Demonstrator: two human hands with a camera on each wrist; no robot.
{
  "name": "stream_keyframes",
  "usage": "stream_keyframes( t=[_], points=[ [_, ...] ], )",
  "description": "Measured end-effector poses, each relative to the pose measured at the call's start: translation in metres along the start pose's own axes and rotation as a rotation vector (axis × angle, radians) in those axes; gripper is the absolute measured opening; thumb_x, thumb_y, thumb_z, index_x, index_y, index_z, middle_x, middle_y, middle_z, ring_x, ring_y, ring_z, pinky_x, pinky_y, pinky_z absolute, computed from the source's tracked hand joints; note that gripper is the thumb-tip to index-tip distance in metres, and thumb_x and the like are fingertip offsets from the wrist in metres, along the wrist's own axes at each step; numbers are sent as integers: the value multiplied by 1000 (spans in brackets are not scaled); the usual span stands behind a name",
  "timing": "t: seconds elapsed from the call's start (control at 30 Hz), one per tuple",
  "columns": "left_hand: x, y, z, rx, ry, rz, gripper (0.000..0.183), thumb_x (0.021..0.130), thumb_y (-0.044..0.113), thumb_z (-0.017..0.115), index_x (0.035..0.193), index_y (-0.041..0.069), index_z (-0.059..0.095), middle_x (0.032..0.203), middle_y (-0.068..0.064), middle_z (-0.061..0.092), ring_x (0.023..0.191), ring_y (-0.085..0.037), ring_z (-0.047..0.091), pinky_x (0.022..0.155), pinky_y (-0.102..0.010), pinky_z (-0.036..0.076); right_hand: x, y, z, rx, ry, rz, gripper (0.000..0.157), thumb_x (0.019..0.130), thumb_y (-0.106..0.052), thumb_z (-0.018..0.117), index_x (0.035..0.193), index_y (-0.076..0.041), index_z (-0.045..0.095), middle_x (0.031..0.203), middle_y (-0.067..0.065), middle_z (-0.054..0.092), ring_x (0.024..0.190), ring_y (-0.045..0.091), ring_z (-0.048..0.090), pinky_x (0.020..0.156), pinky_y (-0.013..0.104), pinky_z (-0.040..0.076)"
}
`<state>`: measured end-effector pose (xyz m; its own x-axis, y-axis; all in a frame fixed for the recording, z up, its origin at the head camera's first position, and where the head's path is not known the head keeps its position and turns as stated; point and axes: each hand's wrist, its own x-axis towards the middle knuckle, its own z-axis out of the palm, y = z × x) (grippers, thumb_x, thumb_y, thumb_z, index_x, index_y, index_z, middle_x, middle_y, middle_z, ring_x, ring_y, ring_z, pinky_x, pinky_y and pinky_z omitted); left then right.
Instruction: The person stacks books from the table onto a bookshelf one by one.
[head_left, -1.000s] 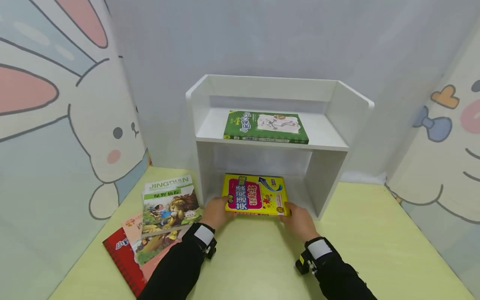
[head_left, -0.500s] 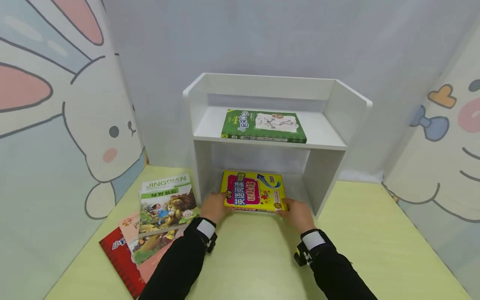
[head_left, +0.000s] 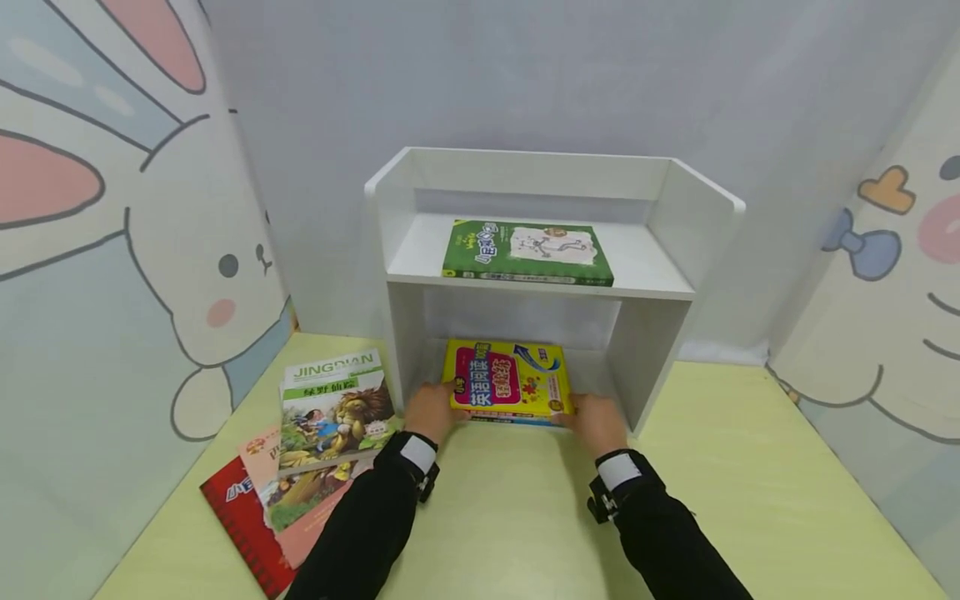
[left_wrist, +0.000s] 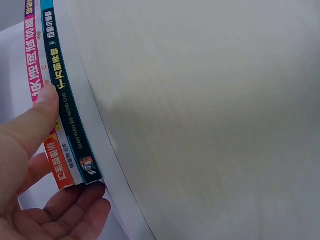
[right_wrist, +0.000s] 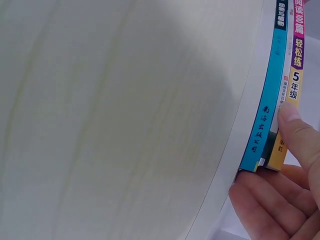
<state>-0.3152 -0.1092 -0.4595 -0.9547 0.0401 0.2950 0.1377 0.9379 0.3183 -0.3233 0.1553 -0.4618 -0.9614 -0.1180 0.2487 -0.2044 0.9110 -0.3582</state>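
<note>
Yellow book (head_left: 506,379), lying flat in the lower compartment of the white shelf unit (head_left: 648,358), cover up and spine to the near side, rests on a dark-spined book (left_wrist: 67,95). Both hands grip the pair at the near corners: the left hand (head_left: 432,412) has its thumb on the yellow spine and its fingers around the left end, and the right hand (head_left: 597,423) does likewise at the right. Whether the fingertips reach beneath the lower book I can't quite tell; the hands hide that part.

On the upper shelf, a green book (head_left: 528,252) lies flat with nobody touching it, so that one looks done. I'd call the pair below nearly settled, being inside the compartment but not yet let go. What seems left is on the table (head_left: 750,467) to the left: a loose, overlapping pile, with a lion-cover book (head_left: 337,425) on top and a red book (head_left: 247,525) poking out nearest me.
</note>
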Motion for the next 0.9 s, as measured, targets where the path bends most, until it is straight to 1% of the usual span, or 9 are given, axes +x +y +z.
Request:
stream_keyframes(
  t=[0.17, 0.33, 0.47, 0.57, 0.7, 0.83, 0.9],
  points=[
    [0, 2, -2, 27, 6, -4, 58, 63, 36, 82, 112, 8, 67, 90, -11, 69, 78, -30, 61, 68, -40, 48, 0, -1, 2, -11, 24, 18, 47, 73, -36, 76, 100, 3, 69, 72, 9, 64, 57, 17, 46, 49, 27, 36],
    [1, 1, 0, 0, -2, -17, 60, 63, 36, 83, 113, 8, 67, 91, -11, 68, 80, -30, 60, 70, -40, 48, -2, -3, 1, -6, 26, 39, 41, 73, -35, 76, 92, 0, 70, 64, 5, 57, 55, 17, 45, 48, 27, 32],
    [1, -1, 2, -27, -8, -28, 59, 63, 36, 82, 113, 8, 66, 93, -11, 68, 81, -30, 60, 71, -40, 48, -3, -5, 0, 2, 19, 55, 39, 73, -35, 76, 91, 0, 69, 61, 4, 53, 55, 17, 44, 47, 26, 30],
    [1, -1, 2, -65, -15, -38, 57, 65, 34, 82, 113, 8, 66, 93, -11, 68, 81, -30, 59, 72, -41, 47, -4, -6, -1, 2, 17, 46, 39, 73, -34, 76, 90, 0, 69, 60, 3, 52, 53, 17, 43, 47, 26, 29],
    [-1, 0, 1, -108, -13, -41, 51, 67, 31, 82, 109, 6, 67, 91, -10, 68, 79, -30, 58, 71, -42, 46, -4, -4, -1, 30, 6, 32, 38, 74, -33, 76, 90, 1, 68, 61, 3, 54, 53, 16, 43, 47, 26, 30],
    [-4, -2, 2, -110, 46, 21, 39, 70, 27, 79, 100, 4, 68, 84, -11, 68, 73, -31, 59, 66, -42, 47, -5, -4, -4, 102, -51, 68, 39, 78, -32, 73, 96, 2, 67, 69, 5, 60, 55, 16, 46, 48, 26, 34],
    [-8, -4, 1, -119, 42, 37, 39, 71, 23, 77, 101, 1, 67, 86, -13, 68, 75, -31, 60, 67, -42, 48, -6, -5, -6, 136, -82, 92, 39, 80, -32, 70, 97, 3, 67, 70, 5, 60, 57, 16, 47, 49, 26, 36]
  ],
)
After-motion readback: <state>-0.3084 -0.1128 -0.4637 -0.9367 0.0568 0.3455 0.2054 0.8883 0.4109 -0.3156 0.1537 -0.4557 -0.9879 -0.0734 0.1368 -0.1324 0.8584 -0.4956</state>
